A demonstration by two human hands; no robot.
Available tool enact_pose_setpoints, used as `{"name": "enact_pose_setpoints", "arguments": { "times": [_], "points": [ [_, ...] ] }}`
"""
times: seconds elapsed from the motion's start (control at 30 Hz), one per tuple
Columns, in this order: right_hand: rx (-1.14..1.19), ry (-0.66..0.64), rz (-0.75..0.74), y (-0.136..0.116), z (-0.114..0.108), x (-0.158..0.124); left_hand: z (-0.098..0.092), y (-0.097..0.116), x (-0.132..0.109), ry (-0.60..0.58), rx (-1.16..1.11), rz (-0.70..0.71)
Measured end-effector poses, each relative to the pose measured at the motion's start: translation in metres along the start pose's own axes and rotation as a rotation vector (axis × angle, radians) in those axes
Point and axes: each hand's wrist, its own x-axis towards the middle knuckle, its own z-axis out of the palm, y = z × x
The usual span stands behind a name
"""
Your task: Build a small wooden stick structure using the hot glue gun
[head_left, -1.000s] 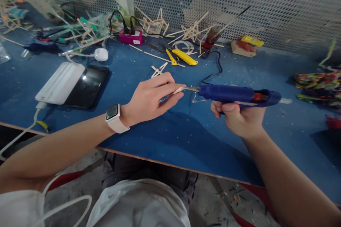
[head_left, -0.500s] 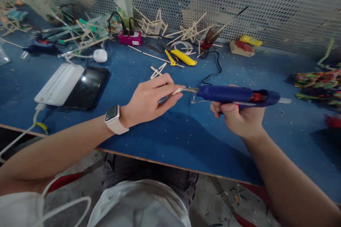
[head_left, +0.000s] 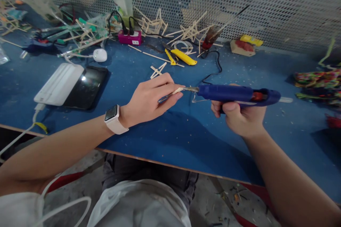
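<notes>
Here, from where I stand, the person's left hand is pinched together on a small pale wooden piece, thumb and fingertips closed around it just above the blue-topped workbench. The right hand is wrapped firmly around the grip of a dark blue plastic glue gun, which lies level across the view, pointing at the left hand. Its slim metal nozzle reaches right up to the wooden piece; whether the tip actually touches it, I can't tell. A translucent glue stick pokes out of the gun's back end, and a thin bent wire stand hangs under the front. On the left wrist sits a square-faced watch with a pale band. Just beyond that hand lies a little crossed figure of pale wooden sticks, and farther back a yellow ribbed-handled cutter rests near a coil of clear tubing. To the left, a white rectangular power bank lies against a glossy black phone, with a magenta power block behind them, two black plugs pushed into its top.
</notes>
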Motion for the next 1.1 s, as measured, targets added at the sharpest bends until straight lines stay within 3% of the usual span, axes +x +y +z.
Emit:
{"name": "enact_pose_setpoints", "arguments": {
  "times": [0.43,0.67,1.1],
  "points": [
    [-0.010,0.049,-0.047,-0.0034,0.0032,0.0022,-0.0007,0.0006,0.0014,-0.011,-0.026,0.002],
    [-0.014,0.147,-0.132,-0.0040,0.0031,0.0049,-0.0014,-0.0003,0.0011,-0.013,-0.024,-0.003],
    [0.005,0.089,-0.092,-0.0065,0.0027,0.0042,-0.0014,0.0010,0.0020,-0.007,-0.046,-0.013]
  ]
}}
